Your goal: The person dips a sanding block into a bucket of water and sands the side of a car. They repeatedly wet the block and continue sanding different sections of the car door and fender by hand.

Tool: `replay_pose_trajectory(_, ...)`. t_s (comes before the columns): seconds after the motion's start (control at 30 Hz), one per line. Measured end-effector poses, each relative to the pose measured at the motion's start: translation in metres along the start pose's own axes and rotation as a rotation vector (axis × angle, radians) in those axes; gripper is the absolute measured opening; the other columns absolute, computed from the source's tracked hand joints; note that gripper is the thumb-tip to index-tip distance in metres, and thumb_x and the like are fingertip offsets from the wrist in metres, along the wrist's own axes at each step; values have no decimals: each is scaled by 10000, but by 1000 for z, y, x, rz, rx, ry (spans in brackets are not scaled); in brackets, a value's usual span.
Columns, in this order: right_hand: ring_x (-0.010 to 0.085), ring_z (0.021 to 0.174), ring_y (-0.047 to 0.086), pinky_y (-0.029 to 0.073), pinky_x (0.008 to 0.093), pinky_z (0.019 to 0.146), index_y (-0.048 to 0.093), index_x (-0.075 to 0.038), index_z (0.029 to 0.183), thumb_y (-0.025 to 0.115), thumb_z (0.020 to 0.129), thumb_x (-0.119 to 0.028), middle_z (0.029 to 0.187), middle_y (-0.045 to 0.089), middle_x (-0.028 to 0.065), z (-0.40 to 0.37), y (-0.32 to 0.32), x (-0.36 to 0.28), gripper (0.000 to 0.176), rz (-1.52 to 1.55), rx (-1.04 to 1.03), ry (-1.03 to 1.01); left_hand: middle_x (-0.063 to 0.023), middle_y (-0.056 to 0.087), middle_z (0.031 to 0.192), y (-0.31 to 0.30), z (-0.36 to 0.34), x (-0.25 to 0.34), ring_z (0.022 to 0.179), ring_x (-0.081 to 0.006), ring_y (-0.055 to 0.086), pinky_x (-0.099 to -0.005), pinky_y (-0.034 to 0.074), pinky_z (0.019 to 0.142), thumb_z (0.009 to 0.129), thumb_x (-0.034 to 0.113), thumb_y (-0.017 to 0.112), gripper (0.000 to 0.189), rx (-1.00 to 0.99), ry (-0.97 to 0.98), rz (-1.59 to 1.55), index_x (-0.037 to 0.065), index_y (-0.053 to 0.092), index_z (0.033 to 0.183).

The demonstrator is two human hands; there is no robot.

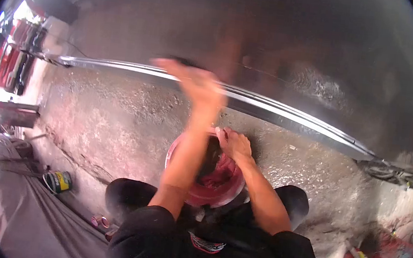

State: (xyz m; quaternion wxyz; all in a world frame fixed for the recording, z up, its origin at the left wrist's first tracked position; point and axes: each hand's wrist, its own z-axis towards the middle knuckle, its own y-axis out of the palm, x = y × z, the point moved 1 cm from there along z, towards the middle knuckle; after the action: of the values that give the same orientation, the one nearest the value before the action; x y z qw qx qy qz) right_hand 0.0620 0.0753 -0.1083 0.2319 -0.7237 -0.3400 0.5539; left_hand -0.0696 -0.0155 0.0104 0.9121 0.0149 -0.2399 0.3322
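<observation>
The red tub (216, 199) stood at the centre of the frame, between the person's bent knees (292, 202) — probably put there for steadiness and easy reach. The right hand (236, 145) was closed on its rim at the upper right, likely to steady it. The left forearm (185, 157) crossed over the tub, its hand (200, 86) well apart from the other, before the bright trim (290, 112) of a dark panel (328, 46) — blur hid whether it held anything. At lower left, a labelled can (58, 182) was beside a grey cover (29, 205).
</observation>
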Motion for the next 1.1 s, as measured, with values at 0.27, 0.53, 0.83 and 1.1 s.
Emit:
replay_pose_trajectory(0.27, 431, 961, 637, 495, 509, 853, 677, -34, 1003, 444, 924, -544, 955, 674, 255, 6, -9, -11, 566, 84, -41, 90, -280, 197, 1530, -81, 71, -170, 1402, -326, 288, -411, 258, 1127, 998, 564, 220, 799, 71, -869, 17, -73, 170, 1478)
replay_pose_trajectory(0.53, 391, 976, 646, 502, 474, 865, 661, -13, 1050, 529, 876, -557, 975, 675, 248, 20, -13, -49, 587, 181, 29, -89, -104, 634, 1027, -115, -94, -62, 937, -229, 616, -337, 501, 816, 986, 269, 501, 336, 38, -1048, -171, -30, 603, 1101)
replay_pose_trajectory(0.83, 263, 914, 647, 529, 387, 705, 519, 12, 1279, 512, 914, -578, 1086, 645, 203, 41, -16, -91, 694, 1272, -61, 26, -78, 637, 1007, -129, -42, -22, 916, -178, 612, -322, 486, 809, 950, 196, 559, 280, -385, -1496, -614, -33, 602, 1106)
replay_pose_trajectory(1.1, 343, 769, 689, 595, 373, 497, 517, -15, 1295, 431, 986, -276, 1239, 585, 192, 17, -45, -81, 413, 226, -677, 11, -137, 672, 892, -131, -77, -66, 782, -263, 613, -362, 478, 717, 964, 480, 490, 534, -595, -879, 293, -27, 619, 1070)
